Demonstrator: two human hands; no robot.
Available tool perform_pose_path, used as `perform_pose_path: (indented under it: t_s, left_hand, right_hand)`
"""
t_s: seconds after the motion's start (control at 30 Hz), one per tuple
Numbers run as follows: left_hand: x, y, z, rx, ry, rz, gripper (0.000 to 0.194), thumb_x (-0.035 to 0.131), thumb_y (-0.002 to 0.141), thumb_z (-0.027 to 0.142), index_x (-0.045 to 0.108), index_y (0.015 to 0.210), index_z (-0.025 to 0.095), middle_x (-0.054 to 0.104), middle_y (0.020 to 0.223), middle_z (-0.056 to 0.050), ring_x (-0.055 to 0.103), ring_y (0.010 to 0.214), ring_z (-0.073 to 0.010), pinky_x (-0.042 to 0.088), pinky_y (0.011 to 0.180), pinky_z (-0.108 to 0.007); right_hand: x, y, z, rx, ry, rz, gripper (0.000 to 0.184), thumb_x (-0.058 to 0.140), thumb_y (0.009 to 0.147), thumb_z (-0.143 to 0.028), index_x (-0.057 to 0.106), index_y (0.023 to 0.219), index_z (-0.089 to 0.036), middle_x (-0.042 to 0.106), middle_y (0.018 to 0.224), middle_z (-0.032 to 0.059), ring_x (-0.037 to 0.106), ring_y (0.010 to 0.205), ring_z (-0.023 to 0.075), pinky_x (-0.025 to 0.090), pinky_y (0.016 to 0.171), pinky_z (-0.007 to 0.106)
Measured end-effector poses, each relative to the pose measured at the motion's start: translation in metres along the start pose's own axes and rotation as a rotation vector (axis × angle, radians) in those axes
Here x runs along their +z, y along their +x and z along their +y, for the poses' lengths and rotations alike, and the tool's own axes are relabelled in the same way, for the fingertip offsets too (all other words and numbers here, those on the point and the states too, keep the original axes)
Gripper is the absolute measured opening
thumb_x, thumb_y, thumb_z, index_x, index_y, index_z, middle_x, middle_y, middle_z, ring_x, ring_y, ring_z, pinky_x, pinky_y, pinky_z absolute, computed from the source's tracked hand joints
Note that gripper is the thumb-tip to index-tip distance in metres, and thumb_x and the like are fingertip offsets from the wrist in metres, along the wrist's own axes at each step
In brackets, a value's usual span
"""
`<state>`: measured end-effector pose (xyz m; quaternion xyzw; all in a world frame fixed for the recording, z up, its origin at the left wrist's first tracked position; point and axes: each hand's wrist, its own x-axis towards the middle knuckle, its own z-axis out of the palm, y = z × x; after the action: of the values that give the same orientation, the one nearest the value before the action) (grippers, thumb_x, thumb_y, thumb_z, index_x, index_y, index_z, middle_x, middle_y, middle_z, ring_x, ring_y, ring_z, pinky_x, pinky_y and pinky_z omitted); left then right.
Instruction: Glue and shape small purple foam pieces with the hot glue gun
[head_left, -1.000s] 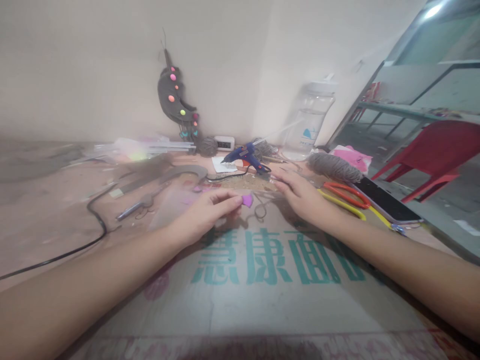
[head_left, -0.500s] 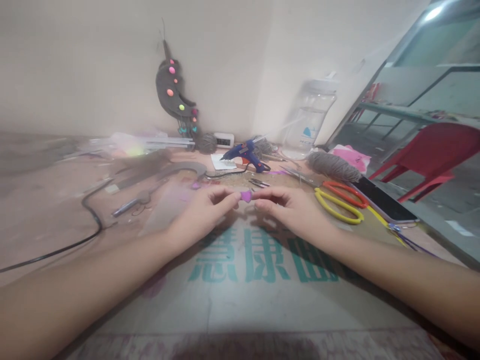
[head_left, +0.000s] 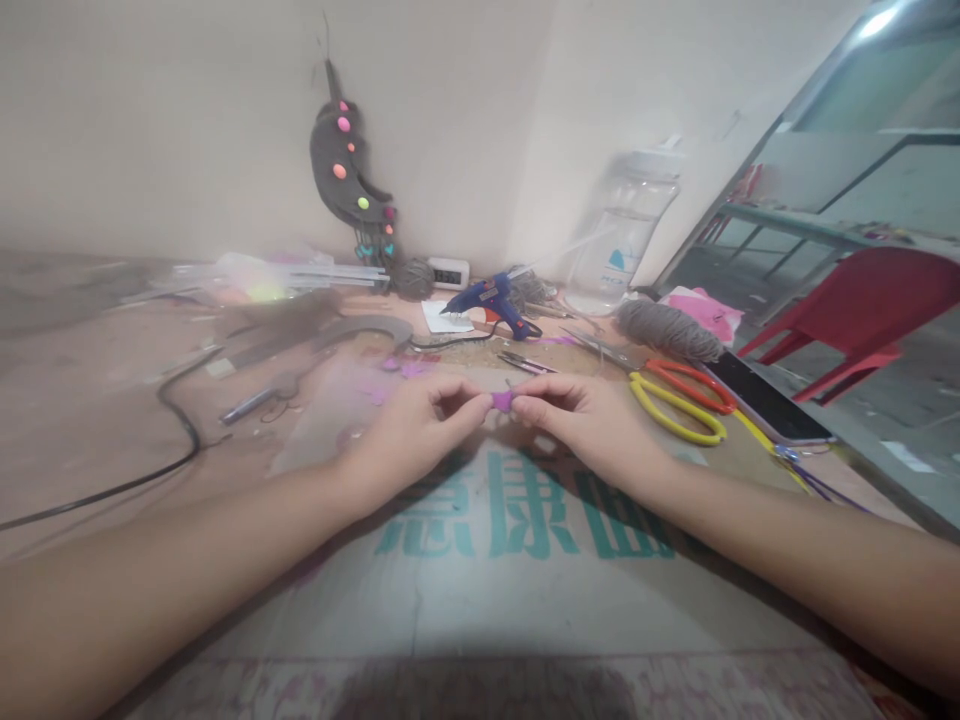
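A small purple piece (head_left: pixel 502 401), perhaps felt or foam, is stretched between my two hands above the board with green characters (head_left: pixel 529 510). My left hand (head_left: pixel 420 420) pinches its left end between thumb and forefinger. At the other end, the thumb and forefinger of my right hand (head_left: pixel 585 412) are closed on it, hiding that edge. A short, thin, dark tip sticks up beside my right forefinger; what it belongs to is unclear. Several loose purple scraps (head_left: pixel 405 368) lie behind my left hand, and tweezers (head_left: pixel 527 364) rest just beyond my fingers.
Behind the hands stands a blue glue gun (head_left: pixel 491 298) with a black cord. To the right are scissors (head_left: pixel 679 408) with red and yellow handles, grey yarn (head_left: pixel 667 328), a phone (head_left: pixel 769 398) and a water bottle (head_left: pixel 626 235). A decorated grey crescent (head_left: pixel 337 165) hangs on the wall.
My left hand has shifted slightly right with the purple piece. The fingertips of my right hand now close over its right end, and the gap between the hands is narrower.
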<state>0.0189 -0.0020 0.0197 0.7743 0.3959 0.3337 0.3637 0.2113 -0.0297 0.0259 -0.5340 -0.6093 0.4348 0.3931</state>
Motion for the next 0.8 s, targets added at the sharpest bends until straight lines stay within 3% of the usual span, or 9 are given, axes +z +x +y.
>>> perform_pose_path:
  t_s: [0.13,0.3,0.47,0.63,0.73,0.8]
  left_hand:
    - [0.001,0.0,0.0,0.002,-0.004,-0.006,0.027,0.052,0.088,0.032,0.06,0.067,0.017,0.059,0.064,0.002,0.053,0.064,-0.0133,0.039,0.061,-0.023]
    - [0.001,0.0,-0.002,0.005,-0.037,0.003,0.026,0.052,0.089,0.031,0.06,0.068,0.017,0.061,0.067,0.002,0.053,0.064,-0.0123,0.039,0.061,-0.023]
    - [0.001,0.0,-0.001,0.015,-0.005,0.019,0.026,0.052,0.088,0.032,0.059,0.068,0.017,0.058,0.065,0.002,0.052,0.064,-0.0134,0.038,0.061,-0.023]
    - [0.001,0.0,-0.003,0.042,0.078,-0.023,0.029,0.05,0.091,0.034,0.06,0.069,0.017,0.059,0.066,0.001,0.054,0.068,-0.0148,0.04,0.064,-0.025]
    - [0.003,0.0,-0.01,0.09,-0.011,-0.027,0.024,0.046,0.094,0.03,0.066,0.094,0.017,0.068,0.09,-0.003,0.059,0.08,-0.0163,0.045,0.072,-0.027]
    - [0.004,0.001,-0.015,0.119,-0.086,-0.032,0.032,0.045,0.094,0.025,0.058,0.123,0.019,0.065,0.115,-0.008,0.061,0.093,-0.0167,0.047,0.081,-0.029]
  right_hand:
    - [-0.001,0.0,0.001,-0.006,0.013,-0.019,0.023,0.066,0.08,-0.04,0.068,0.083,-0.017,0.054,0.058,-0.0043,0.045,0.047,0.0075,0.038,0.043,0.021]
    - [-0.003,0.003,0.003,-0.08,-0.028,-0.009,0.035,0.058,0.087,-0.044,0.062,0.066,-0.016,0.057,0.062,-0.0015,0.049,0.054,0.0078,0.041,0.05,0.022]
    - [-0.001,0.004,0.005,-0.043,0.043,-0.038,0.028,0.067,0.08,-0.041,0.069,0.094,-0.017,0.065,0.072,0.0001,0.056,0.057,0.0097,0.046,0.051,0.023]
    - [-0.001,0.003,0.008,-0.025,0.042,-0.024,0.026,0.07,0.077,-0.04,0.066,0.085,-0.016,0.065,0.069,0.0,0.055,0.055,0.0096,0.045,0.049,0.022]
    - [-0.003,0.003,0.007,-0.032,0.022,-0.043,0.022,0.068,0.078,-0.038,0.065,0.082,-0.016,0.062,0.065,-0.0023,0.052,0.052,0.0084,0.043,0.047,0.021]
    - [-0.003,0.003,0.006,-0.051,-0.014,-0.1,0.017,0.066,0.079,-0.033,0.066,0.08,-0.016,0.064,0.067,-0.0016,0.055,0.056,0.0091,0.045,0.052,0.023]
